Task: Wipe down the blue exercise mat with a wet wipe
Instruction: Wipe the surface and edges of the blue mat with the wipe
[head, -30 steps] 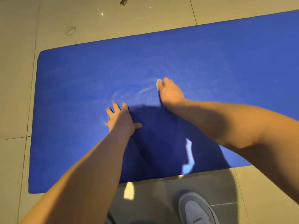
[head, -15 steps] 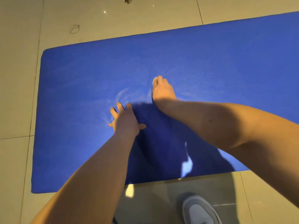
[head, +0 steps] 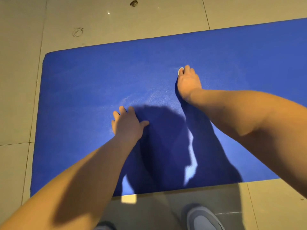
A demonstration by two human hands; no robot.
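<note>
The blue mat [head: 79, 100] lies on the tiled floor [head: 16, 97]. The left hand [head: 127, 126] rests flat on it, fingers spread. Farther right, the right hand [head: 188, 82] presses the wet wipe [head: 180, 70] onto the mat, fingers together and bent over it.

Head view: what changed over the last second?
The right hand, holding the wet wipe on the blue mat, drifted slightly left, then swept right and away from the person. Nothing was picked up or let go. The left hand stayed flat on the mat, which did not shift.
</note>
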